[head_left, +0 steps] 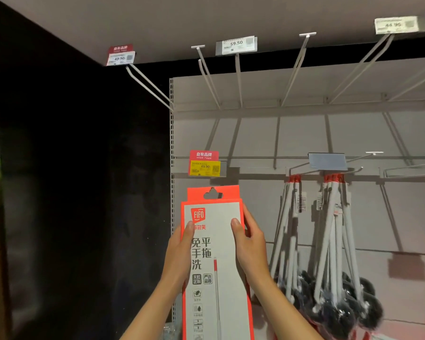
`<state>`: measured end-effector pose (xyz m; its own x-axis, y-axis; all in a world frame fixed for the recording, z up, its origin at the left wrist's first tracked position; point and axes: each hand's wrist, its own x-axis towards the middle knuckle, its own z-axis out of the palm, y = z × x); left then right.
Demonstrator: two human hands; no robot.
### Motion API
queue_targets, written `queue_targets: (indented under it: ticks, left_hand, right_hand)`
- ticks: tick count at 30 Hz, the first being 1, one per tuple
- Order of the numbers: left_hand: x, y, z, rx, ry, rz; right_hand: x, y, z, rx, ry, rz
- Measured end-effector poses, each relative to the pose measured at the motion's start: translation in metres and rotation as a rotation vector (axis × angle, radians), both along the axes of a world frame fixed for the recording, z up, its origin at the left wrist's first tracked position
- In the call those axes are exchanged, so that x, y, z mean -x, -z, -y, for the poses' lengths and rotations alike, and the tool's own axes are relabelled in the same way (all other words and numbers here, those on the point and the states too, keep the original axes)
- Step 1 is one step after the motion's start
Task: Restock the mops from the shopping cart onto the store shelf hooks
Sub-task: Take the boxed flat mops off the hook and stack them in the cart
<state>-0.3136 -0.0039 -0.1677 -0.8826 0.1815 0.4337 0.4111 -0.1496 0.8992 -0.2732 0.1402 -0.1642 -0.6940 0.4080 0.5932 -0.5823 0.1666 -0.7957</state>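
Below the yellow price tag [205, 168], a flat rectangular cardboard mop box [216, 266] stands upright, left hand [179, 251] and right hand [249, 244] each pinching an edge.

Both bare forearms rise from the bottom edge of the view and lean inward toward each other, wrists held nearly straight. The left hand [179, 246] grips the left edge of the tall red and white cardboard mop box [215, 266], its thumb laid flat on the front face and pointing up; its fingers go round behind the box and cannot be seen, so they probably press the back. The right hand [249, 244] grips the right edge a little higher, thumb likewise flat on the front, fingers [250, 220] curled round the side. The two hands sit at about the same level, well apart.
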Motion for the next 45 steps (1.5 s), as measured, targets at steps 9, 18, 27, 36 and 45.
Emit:
queue_targets:
  ticks: [9, 18, 27, 36, 45]
  left_hand:
    - [0.043, -0.009, 0.001, -0.046, 0.014, -0.061]
    - [0.088, -0.026, 0.005, -0.048, 0.135, -0.081]
    - [0.121, -0.023, -0.004, -0.018, 0.250, -0.026]
    - [0.152, -0.010, -0.015, -0.017, 0.316, 0.000]
    - [0.157, 0.058, 0.000, 0.166, 0.498, 0.083]
  right_hand:
    - [0.031, -0.013, 0.003, -0.009, 0.000, -0.054]
    - [0.060, -0.027, 0.012, 0.018, 0.099, -0.075]
    - [0.084, -0.023, 0.007, 0.022, 0.201, -0.072]
    - [0.098, -0.017, 0.005, 0.028, 0.252, -0.047]
    - [0.101, -0.003, -0.004, -0.072, 0.301, -0.028]
